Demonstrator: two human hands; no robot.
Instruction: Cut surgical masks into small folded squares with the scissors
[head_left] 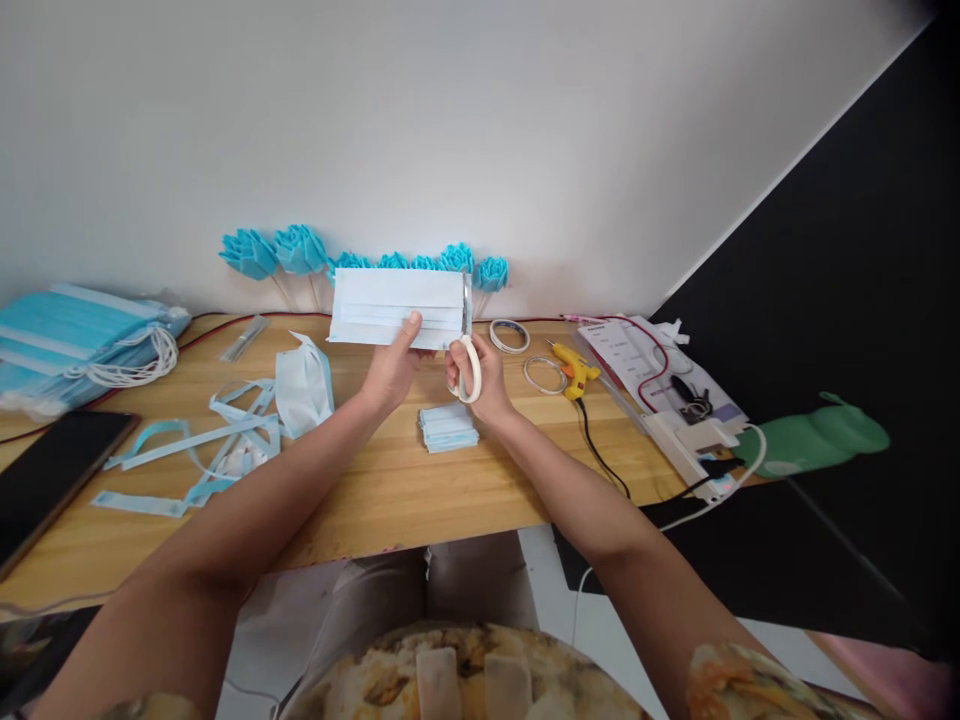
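Observation:
My left hand (396, 365) grips a pale blue and white face mask (397, 300) by its lower edge, thumb on the front. The mask is raised above the table with its pleats facing me. In my right hand (487, 375) is a pair of scissors (471, 368) with white handles. Their blades stand upright along the mask's right edge. Just below my hands lies a small stack of cut mask pieces (448, 427). Cut strips (232, 437) and a folded mask piece (304, 385) rest left of my left forearm.
Several blue flowers on sticks (300, 250) lean against the wall. A bag of masks (67, 330) and a phone (56, 480) lie left. Rightward are tape rolls (510, 337), a yellow glue gun (576, 370), papers (626, 350), a power strip (686, 450) and a green bottle (817, 437).

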